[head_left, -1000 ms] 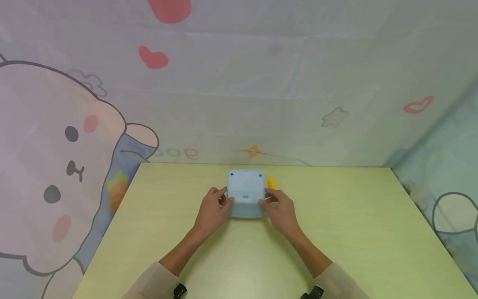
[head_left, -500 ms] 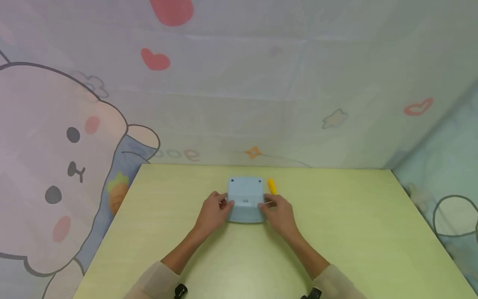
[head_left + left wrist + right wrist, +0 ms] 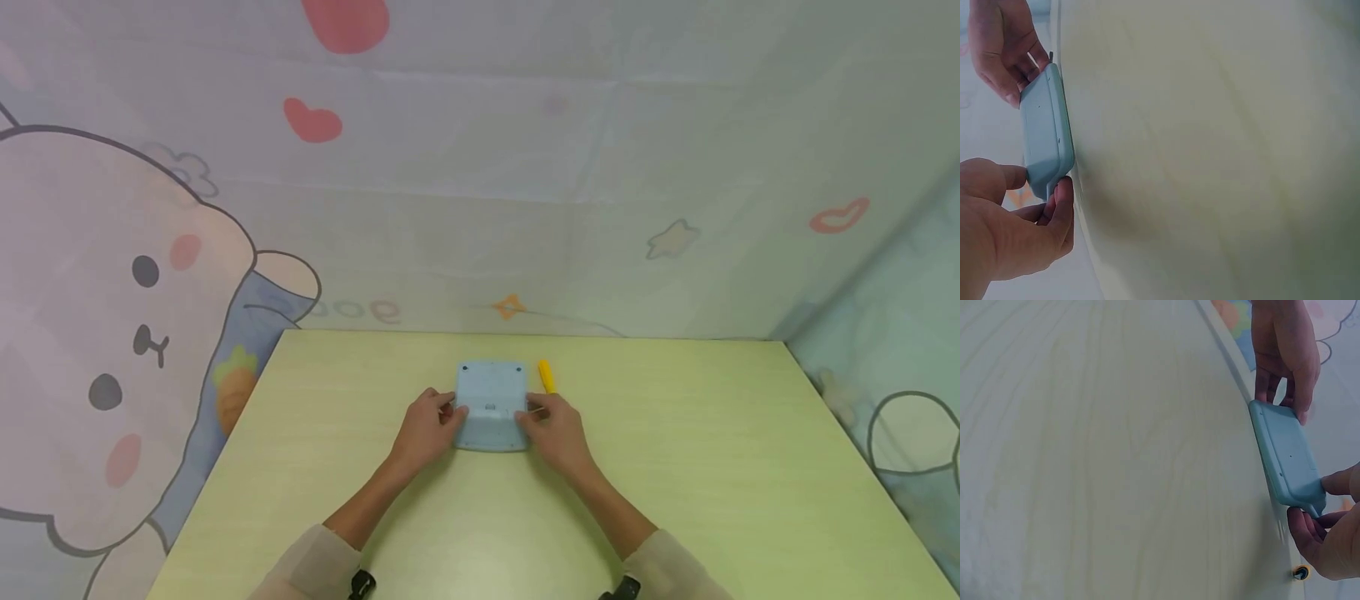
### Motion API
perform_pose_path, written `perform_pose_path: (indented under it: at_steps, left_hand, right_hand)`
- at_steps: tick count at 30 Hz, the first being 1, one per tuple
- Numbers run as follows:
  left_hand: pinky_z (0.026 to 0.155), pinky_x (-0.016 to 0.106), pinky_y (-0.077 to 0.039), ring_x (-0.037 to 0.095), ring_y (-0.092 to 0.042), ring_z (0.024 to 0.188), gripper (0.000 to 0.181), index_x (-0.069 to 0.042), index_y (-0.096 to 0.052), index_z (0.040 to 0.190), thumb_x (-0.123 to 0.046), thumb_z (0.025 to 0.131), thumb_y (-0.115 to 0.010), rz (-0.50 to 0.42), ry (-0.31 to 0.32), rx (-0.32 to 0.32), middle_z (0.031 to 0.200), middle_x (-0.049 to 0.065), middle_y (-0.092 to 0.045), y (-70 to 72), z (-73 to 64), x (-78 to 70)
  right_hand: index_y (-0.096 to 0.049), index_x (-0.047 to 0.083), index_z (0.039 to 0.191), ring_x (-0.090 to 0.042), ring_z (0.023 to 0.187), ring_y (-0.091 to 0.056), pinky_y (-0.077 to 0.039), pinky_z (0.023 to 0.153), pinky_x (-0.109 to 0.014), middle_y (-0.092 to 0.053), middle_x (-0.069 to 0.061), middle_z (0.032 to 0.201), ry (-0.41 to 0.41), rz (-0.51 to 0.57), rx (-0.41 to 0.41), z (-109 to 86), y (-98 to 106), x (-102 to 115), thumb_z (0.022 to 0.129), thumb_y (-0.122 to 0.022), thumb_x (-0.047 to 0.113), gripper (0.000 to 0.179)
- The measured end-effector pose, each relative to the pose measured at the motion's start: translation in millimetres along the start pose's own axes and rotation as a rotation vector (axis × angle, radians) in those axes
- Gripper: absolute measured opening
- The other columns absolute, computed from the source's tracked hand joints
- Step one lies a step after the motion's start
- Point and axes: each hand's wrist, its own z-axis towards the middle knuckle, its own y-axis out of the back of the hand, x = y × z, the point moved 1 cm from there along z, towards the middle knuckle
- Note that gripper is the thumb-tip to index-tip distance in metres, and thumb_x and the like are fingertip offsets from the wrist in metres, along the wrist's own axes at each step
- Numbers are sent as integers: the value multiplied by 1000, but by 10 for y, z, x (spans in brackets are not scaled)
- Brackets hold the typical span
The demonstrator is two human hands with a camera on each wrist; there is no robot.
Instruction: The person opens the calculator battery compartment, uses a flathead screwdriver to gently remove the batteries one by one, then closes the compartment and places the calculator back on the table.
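Note:
A light blue, flat, wedge-shaped device [image 3: 491, 387], which looks like a desk calculator, lies between both hands with its back face up. Two dark dots mark its far corners, and a small catch sits mid-back; its front is hidden. The left hand [image 3: 426, 429] pinches its left edge, thumb on top and fingers beneath. At the right edge the right hand [image 3: 558, 433] holds it the same way. In the left wrist view the device [image 3: 1044, 128] is close over the tabletop; whether it touches I cannot tell.
A slim yellow object [image 3: 546, 376], like a tool handle, lies just beyond the right hand, which partly covers it. The pale wooden table [image 3: 675, 433] ends at a printed cloth backdrop [image 3: 480, 167] at the back.
Both hands have brought the device slightly towards the person, and it looks flatter than before. The grip on both edges has stayed the same. More of the yellow object shows.

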Motion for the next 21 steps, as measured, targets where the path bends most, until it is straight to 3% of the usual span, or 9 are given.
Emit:
perform_pose_path:
  at_steps: [21]
  left_hand:
    - [73,32,-51,19,-58,83,40,16,-67,129,-16,104,-67,-7,-4,2,92,9,-58,-15,9,7]
  right_hand:
    - [-69,-9,130,-31,101,-71,-59,89,-46,-71,-17,112,16,-29,25,19,-47,-45,99,-74,10,37]
